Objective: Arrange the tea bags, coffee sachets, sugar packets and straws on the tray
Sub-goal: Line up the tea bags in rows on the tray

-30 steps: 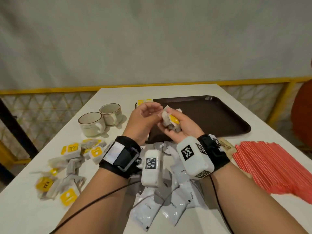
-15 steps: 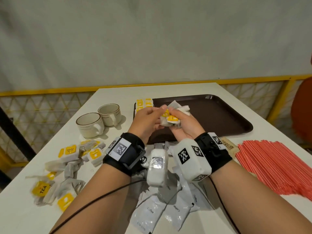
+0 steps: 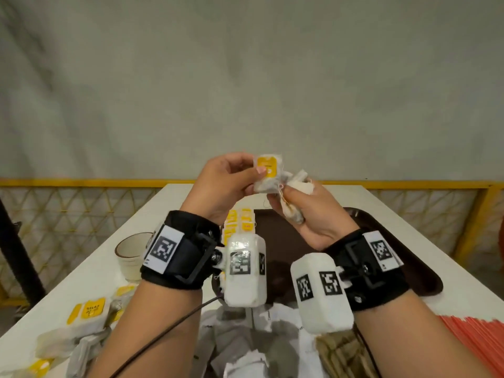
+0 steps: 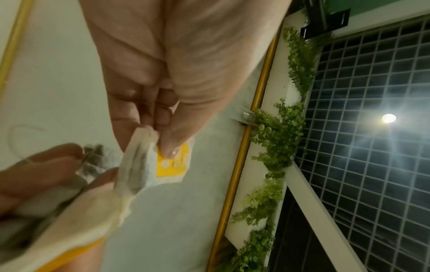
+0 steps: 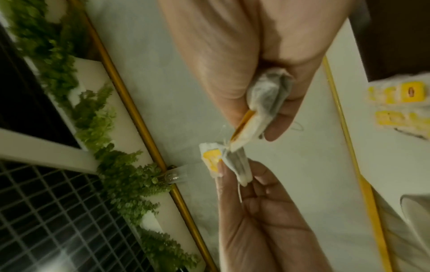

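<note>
My left hand point(image 3: 221, 184) is raised in front of me, above the far end of the table point(image 3: 90, 271), with thumb and curled fingers pinching one tea bag point(image 3: 267, 170) by its yellow tag; the thumb tip presses on the yellow square. Just to its right, nearly touching, my right hand point(image 3: 313, 214) is closed around a small bunch of tea bags point(image 3: 293, 203), the fingers wrapped over them, and thin strings run between this bunch and the single bag. Both hands hover over the near left part of the brown tray point(image 3: 409, 257), well clear of it. On the tray's left edge, below my left wrist, a few tea bags already lie in rows point(image 3: 240, 225). More tea bags are scattered on the table to my left point(image 3: 87, 315), near a cup point(image 3: 131, 252). Under my forearms lie white coffee sachets point(image 3: 240, 342), brown sugar packets point(image 3: 341, 350), and at the far right the red straws point(image 3: 477, 342).
</note>
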A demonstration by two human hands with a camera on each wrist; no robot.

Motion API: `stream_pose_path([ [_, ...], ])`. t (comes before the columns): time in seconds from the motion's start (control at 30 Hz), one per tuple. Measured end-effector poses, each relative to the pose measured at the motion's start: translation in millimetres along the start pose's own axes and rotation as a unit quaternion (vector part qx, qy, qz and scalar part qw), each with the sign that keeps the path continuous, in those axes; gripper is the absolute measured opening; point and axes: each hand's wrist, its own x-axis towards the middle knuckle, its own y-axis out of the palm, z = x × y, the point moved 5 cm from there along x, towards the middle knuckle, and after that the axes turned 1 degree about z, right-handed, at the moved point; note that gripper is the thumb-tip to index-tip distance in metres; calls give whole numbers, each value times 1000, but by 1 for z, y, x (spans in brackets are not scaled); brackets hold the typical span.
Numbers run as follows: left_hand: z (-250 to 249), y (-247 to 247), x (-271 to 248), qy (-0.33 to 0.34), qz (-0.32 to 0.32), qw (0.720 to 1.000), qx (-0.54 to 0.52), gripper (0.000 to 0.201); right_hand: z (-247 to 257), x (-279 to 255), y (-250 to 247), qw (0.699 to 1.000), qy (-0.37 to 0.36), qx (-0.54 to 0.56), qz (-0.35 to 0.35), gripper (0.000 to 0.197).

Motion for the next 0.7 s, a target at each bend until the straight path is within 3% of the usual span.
stream_pose_path([
  [0.1, -3, -6, -8, -18, -1, 999, 31, 17, 3, -11, 1, 991, 2, -130, 44, 18],
  [0.2, -13, -12, -18, -21, 9, 999, 49, 16, 3, -23, 1, 952, 23, -297, 76, 28],
  [0.27, -17, -15, -24, -24, 23, 997, 66, 17, 3, -31, 7, 903, 24, -417, 100, 28],
  [0.37, -16, -17, -30, -40, 52, 993, 103, 18, -2, -41, 15, 803, 45, -576, 145, 37],
  [0.4, -15, -18, -30, -47, 61, 991, 114, 17, -5, -43, 16, 792, 61, -588, 155, 39],
  [0.5, -11, -25, -31, -59, 64, 988, 125, 12, -18, -49, 17, 822, 148, -522, 174, 45],
  [0.7, 0, -28, -28, -86, 78, 978, 175, 11, -16, -48, 12, 751, 138, -611, 209, 42],
])
